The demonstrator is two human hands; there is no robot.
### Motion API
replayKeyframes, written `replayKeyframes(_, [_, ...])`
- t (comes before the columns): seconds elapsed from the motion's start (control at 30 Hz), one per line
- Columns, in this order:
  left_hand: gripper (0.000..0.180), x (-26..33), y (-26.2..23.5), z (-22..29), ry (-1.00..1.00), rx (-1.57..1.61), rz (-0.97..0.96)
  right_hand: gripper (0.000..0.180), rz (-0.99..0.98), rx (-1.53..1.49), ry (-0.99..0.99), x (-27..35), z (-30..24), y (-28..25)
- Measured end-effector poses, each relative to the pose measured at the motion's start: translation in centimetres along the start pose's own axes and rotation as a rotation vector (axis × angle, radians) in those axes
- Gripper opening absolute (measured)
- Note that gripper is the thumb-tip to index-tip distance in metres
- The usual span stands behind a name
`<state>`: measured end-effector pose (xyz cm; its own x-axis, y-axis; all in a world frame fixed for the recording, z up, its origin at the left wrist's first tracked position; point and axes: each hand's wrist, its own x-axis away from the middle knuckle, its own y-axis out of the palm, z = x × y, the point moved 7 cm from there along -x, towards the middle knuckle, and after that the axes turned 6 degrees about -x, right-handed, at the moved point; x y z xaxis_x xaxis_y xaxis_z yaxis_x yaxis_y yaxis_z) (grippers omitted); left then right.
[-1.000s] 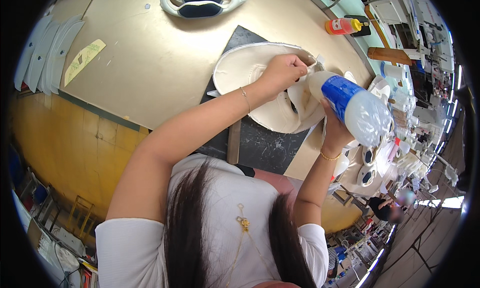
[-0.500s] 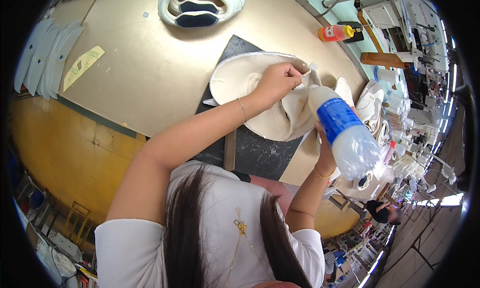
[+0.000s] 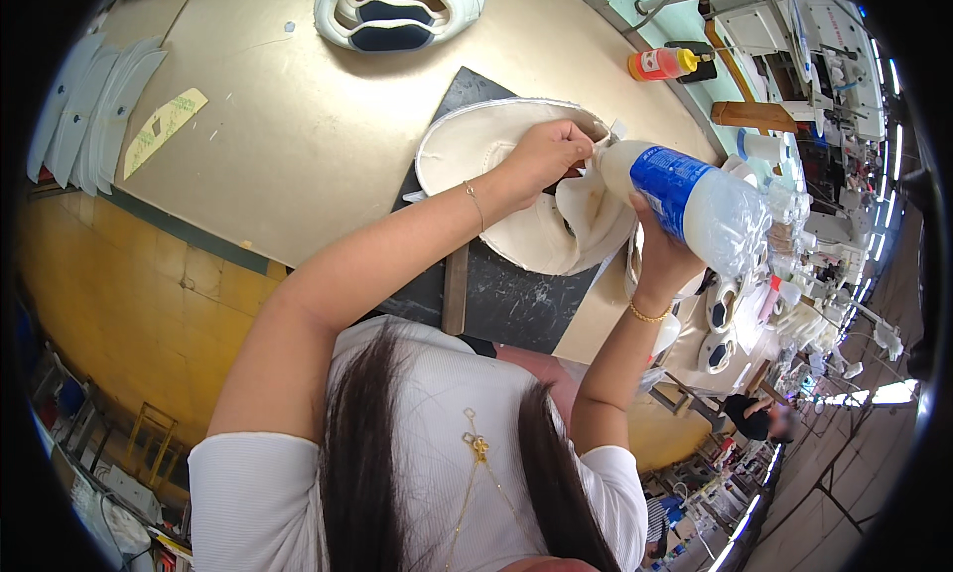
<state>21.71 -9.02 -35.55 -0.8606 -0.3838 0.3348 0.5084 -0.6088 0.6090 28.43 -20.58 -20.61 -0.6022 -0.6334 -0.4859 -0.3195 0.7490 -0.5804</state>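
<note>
A cream shoe upper (image 3: 476,140) lies spread with its inner side up on a black slab (image 3: 521,299). My left hand (image 3: 546,160) is closed, with thumb and fingertips pinched at the upper's far right edge. My right hand (image 3: 663,252) is wrapped around a plastic bottle (image 3: 730,219) with a blue label and whitish contents. The bottle is tilted, its narrow end pointing left and close to my left fingertips. Whether its tip touches the upper is hidden.
A sewn shoe upper (image 3: 397,16) sits at the table's far side. Several pale cut pieces (image 3: 94,115) and a yellow template (image 3: 164,130) lie at left. A red bottle with a yellow cap (image 3: 660,64) stands far right. More shoe uppers (image 3: 720,309) are piled beyond my right hand.
The bottle has swung to a flatter tilt, with its narrow end shifted left and up toward my left fingers. My left hand has moved slightly left along with the upper's edge.
</note>
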Motion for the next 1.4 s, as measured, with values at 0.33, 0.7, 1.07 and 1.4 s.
replayKeyframes(0.33, [0.015, 0.2, 0.0, 0.1, -0.02, -0.008, -0.018, 0.074, -0.083, 0.182, -0.044, 0.7, -0.3, -0.2])
replayKeyframes(0.7, [0.03, 1.7, -0.2, -0.1, -0.081, -0.432, -0.046, 0.081, -0.033, -0.072, 0.044, 3.6, -0.7, -1.9])
replayKeyframes(1.07, [0.017, 2.3, 0.6, 0.7, -0.178, -0.261, 0.035, 0.065, 0.064, 0.16, -0.067, 3.5, 0.9, -0.8])
replayKeyframes(1.4, [0.02, 2.4, 0.5, 0.8, -0.204, -0.312, 0.041, 0.072, 0.079, -0.244, 0.218, 3.3, 1.5, -1.1])
